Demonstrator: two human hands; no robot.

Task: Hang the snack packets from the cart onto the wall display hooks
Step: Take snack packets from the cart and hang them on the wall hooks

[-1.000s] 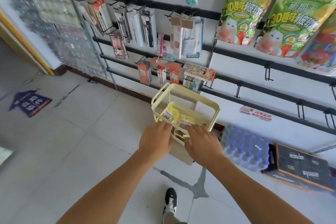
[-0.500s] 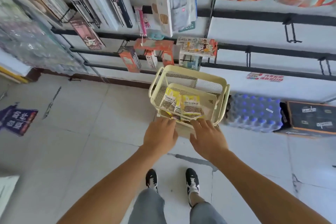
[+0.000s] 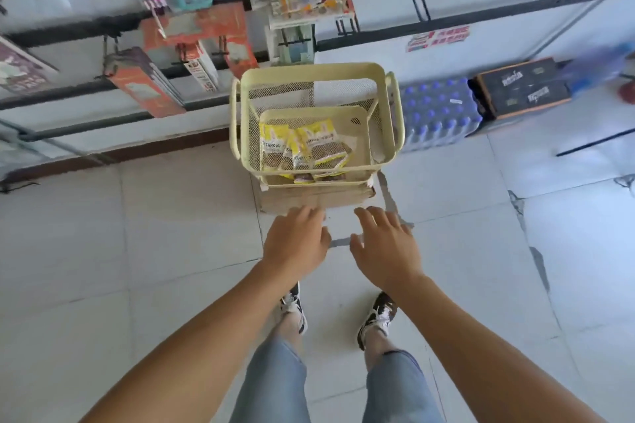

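Note:
A pale yellow mesh cart (image 3: pixel 390 106) stands on the floor against the wall display. Several yellow and brown snack packets (image 3: pixel 302 151) lie in its upper basket. My left hand (image 3: pixel 295 242) and my right hand (image 3: pixel 385 249) hover side by side just in front of the cart's near edge, above a brown cardboard box (image 3: pixel 316 197) on its lower tier. Both hands have relaxed, spread fingers and hold nothing. Black rails with bare hooks (image 3: pixel 419 3) run along the white wall above and to the right of the cart.
Boxed goods (image 3: pixel 144 79) hang on hooks to the left of the cart. A shrink-wrapped pack of blue-capped bottles (image 3: pixel 436 110) and a dark carton (image 3: pixel 522 86) sit on the floor to the right. My feet (image 3: pixel 376 316) stand on grey tiles behind the cart.
The view has tilted down toward the floor and my legs. Both hands have drawn back from the basket rim and now hover in front of the cart.

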